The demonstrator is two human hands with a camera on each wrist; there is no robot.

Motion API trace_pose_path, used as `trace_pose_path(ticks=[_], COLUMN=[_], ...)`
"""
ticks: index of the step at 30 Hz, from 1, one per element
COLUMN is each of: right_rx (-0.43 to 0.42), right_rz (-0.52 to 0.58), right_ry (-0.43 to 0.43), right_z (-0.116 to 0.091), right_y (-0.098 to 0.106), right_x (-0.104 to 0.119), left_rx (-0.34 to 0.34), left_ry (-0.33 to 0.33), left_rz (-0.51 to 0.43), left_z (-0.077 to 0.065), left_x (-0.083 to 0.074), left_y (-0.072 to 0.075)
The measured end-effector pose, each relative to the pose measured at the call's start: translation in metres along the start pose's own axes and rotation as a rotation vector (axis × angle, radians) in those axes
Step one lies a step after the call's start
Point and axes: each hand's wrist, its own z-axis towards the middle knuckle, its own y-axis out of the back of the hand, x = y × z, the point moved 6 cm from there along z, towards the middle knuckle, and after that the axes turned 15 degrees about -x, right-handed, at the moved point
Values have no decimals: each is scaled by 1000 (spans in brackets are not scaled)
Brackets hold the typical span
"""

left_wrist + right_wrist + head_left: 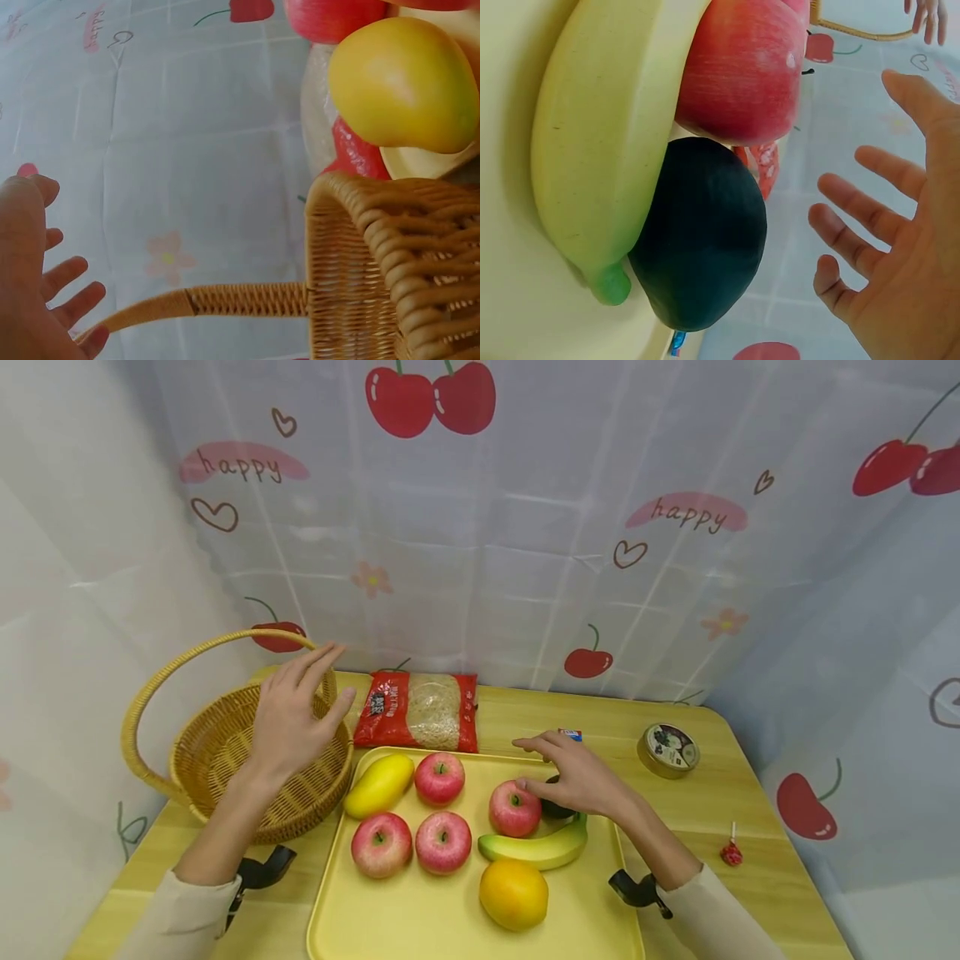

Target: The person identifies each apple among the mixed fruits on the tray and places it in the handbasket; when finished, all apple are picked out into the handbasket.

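Nothing looks picked up yet: the left hand (294, 720) hangs wide near the wicker basket (303, 825), the right hand (581, 778), also wide, near an apple (513, 814) toward the far right corner of the tray (397, 918).

Cherry-print sheets (517, 518) around the table (750, 785) form a booth.

Yellowish table (697, 810) under basket (318, 818), tray (405, 918), packet (423, 710), tin (670, 750), lollipop (731, 853).
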Motion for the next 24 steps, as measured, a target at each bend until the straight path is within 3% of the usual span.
trace_pose_path(ticks=[13, 17, 24], right_rx=[63, 83, 122], right_rz=[7, 9, -1], right_ry=[-2, -7, -10], right_z=[-12, -15, -17], right_y=[-8, -11, -17], right_x=[4, 4, 3], left_rx=[-210, -271, -406], left_ry=[-57, -97, -106], left_rz=[-73, -64, -53], left_z=[4, 5, 12], left_x=[2, 6, 12], left_y=[37, 48, 74])
